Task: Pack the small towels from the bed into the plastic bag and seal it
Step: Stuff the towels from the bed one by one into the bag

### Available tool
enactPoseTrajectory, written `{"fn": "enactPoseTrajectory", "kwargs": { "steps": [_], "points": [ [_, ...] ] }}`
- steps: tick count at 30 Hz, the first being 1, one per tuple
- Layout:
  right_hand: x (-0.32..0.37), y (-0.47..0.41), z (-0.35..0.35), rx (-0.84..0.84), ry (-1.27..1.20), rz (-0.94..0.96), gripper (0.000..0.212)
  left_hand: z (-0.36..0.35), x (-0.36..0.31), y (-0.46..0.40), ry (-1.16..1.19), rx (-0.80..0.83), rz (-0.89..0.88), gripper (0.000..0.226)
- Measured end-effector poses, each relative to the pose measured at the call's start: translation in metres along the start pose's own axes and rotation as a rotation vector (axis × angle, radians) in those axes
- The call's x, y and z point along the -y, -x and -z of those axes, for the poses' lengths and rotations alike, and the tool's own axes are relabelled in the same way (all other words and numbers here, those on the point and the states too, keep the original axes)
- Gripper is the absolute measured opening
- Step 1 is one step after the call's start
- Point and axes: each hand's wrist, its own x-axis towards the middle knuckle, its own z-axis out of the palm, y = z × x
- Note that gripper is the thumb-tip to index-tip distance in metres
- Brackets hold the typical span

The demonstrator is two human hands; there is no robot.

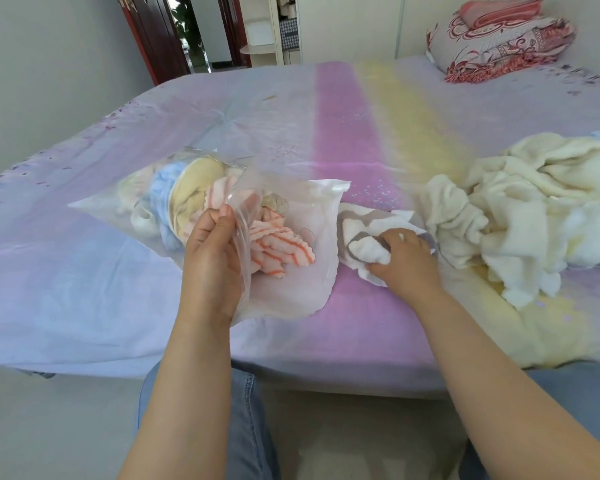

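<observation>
A clear plastic bag (302, 271) lies on the bed (84, 289) with its mouth facing right. Inside it are several small towels: a yellow one (194, 188), a blue one (161, 188) and an orange-striped one (278, 244) near the mouth. My left hand (212, 258) pinches the upper edge of the bag's mouth and holds it lifted. Just right of the bag, my right hand (406, 261) grips a white and grey small towel (364, 237) on the bed. A heap of cream and white towels (534, 209) lies further right.
The bed has a lilac, pink and yellow sheet. A folded red-patterned quilt with a pillow (499, 43) sits at its far right corner. An open doorway (191, 29) is at the back left. My knees in jeans (246, 427) are against the bed's near edge.
</observation>
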Motion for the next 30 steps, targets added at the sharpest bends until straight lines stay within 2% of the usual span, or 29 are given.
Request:
{"fn": "enactPoseTrajectory", "kwargs": {
  "steps": [2, 4, 7, 9, 13, 17, 20, 22, 24, 26, 28, 30],
  "points": [
    [-0.001, 0.005, 0.008, -0.145, -0.231, 0.039, 0.038, 0.003, 0.000, -0.001, 0.007, -0.011, 0.008, 0.019],
    [-0.003, 0.018, 0.019, -0.219, -0.557, 0.009, 0.023, 0.006, -0.001, -0.002, -0.008, -0.014, 0.020, 0.015],
    [-0.012, 0.040, 0.035, -0.290, -0.975, -0.123, 0.043, 0.006, 0.001, -0.003, 0.014, -0.043, 0.022, 0.013],
    [-0.011, 0.056, 0.048, -0.332, -1.171, -0.087, 0.041, 0.004, 0.004, -0.005, 0.037, -0.056, 0.004, 0.016],
    [0.008, 0.090, 0.060, -0.405, -1.286, -0.022, 0.038, 0.000, 0.006, -0.008, 0.060, -0.072, -0.020, 0.016],
    [0.035, 0.117, 0.048, -0.538, -1.227, -0.020, 0.047, 0.002, 0.004, -0.009, 0.043, -0.070, -0.013, 0.015],
    [0.054, 0.133, 0.022, -0.550, -1.186, 0.126, 0.062, 0.003, 0.004, -0.011, 0.067, -0.064, -0.012, 0.012],
    [0.063, 0.137, -0.004, -0.421, -1.092, 0.257, 0.063, 0.004, 0.004, -0.013, 0.091, -0.047, 0.002, 0.015],
    [0.072, 0.132, -0.024, -0.202, -0.981, 0.327, 0.055, 0.002, 0.002, -0.010, 0.025, -0.036, 0.005, 0.016],
    [0.078, 0.122, -0.037, -0.004, -0.667, 0.334, 0.052, -0.001, 0.003, -0.004, -0.162, -0.030, -0.026, 0.025],
    [0.079, 0.118, -0.047, 0.142, -0.258, 0.399, 0.073, 0.000, 0.005, 0.003, -0.408, -0.042, -0.116, 0.033],
    [0.081, 0.120, -0.045, 0.262, -0.101, 0.398, 0.088, 0.003, 0.008, 0.009, -0.625, -0.013, -0.199, 0.032]
  ]
}}
